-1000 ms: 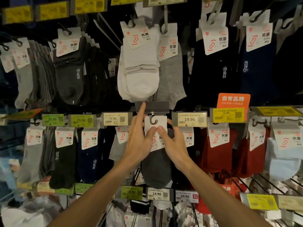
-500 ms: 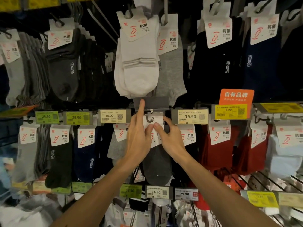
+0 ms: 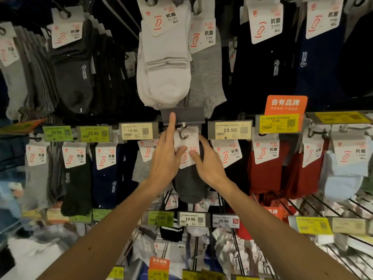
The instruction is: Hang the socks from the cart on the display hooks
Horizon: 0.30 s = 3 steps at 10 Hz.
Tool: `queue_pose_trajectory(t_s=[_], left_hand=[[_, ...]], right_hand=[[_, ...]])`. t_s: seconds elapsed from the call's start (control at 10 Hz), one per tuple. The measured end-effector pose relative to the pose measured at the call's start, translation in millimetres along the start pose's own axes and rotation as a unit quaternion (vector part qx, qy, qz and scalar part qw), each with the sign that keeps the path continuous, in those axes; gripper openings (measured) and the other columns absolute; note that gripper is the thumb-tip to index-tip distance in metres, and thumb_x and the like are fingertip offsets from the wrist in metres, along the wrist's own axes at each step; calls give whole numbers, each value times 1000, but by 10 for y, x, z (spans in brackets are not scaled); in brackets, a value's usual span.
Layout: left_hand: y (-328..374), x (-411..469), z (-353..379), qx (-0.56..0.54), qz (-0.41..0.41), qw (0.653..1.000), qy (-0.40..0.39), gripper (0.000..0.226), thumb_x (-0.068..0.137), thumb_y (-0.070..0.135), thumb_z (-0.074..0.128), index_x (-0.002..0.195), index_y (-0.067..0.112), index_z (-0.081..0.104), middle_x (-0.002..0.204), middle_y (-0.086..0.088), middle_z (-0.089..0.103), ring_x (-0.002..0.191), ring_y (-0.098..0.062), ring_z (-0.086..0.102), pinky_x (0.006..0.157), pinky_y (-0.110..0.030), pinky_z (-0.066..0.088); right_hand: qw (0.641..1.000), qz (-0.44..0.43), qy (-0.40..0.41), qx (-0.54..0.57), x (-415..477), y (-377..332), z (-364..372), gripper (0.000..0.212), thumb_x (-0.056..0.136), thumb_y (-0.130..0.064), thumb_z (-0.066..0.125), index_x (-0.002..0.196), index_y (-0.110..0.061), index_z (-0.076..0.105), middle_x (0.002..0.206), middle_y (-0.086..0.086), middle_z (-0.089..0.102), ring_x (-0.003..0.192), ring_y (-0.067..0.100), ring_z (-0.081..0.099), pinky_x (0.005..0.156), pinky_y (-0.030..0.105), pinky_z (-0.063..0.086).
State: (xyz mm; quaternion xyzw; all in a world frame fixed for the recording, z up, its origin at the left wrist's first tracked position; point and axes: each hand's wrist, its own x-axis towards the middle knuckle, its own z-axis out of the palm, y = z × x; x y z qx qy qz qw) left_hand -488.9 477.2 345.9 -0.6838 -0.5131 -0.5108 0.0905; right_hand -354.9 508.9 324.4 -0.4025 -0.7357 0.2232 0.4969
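Pinching sock card (image 3: 187, 145) in left hand (image 3: 165, 160), right hand (image 3: 210, 166); touching grey flap (image 3: 189, 115) with forefinger (image 3: 172, 121). Hold hanger (image 3: 184, 135) level, slide far onto hook (image 3: 183, 124).

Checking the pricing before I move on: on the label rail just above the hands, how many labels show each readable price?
25.90, green labels: 2
19.90, white labels: 2
6.99, yellow label: 1
Total: 5
Not counted: blurred labels at the rail's ends, too unclear to read.
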Motion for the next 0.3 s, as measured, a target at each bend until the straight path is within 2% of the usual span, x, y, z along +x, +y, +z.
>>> queue_pose_trajectory(t_s=[0.1,0.2,0.3], left_hand=[[-10,-27,-52,22,-7,999,-25,97,95,17,65,148,42,-12,146,-9,48,113,-24,58,75,-24,44],[51,-172,-146,39,5,997,-61,95,96,20,65,153,38,-9,148,-7,45,125,-24,53,88,-30,48],[112,-246,-213,87,-33,990,-105,74,97,22,63,156,30,18,144,-6,41,128,-25,45,100,-42,46]], right_hand=[[1000,4,-29,7,-78,3,-100,62,102,-22,55,156,-22,25,145,4,53,132,22,51,106,38,44],[998,-11,-54,18,-285,-29,-188,68,101,-21,57,157,-27,20,146,2,51,131,21,51,104,34,44],[998,4,-66,14,-403,-31,-300,72,101,-23,58,158,-30,16,143,9,54,130,24,52,103,39,47]])
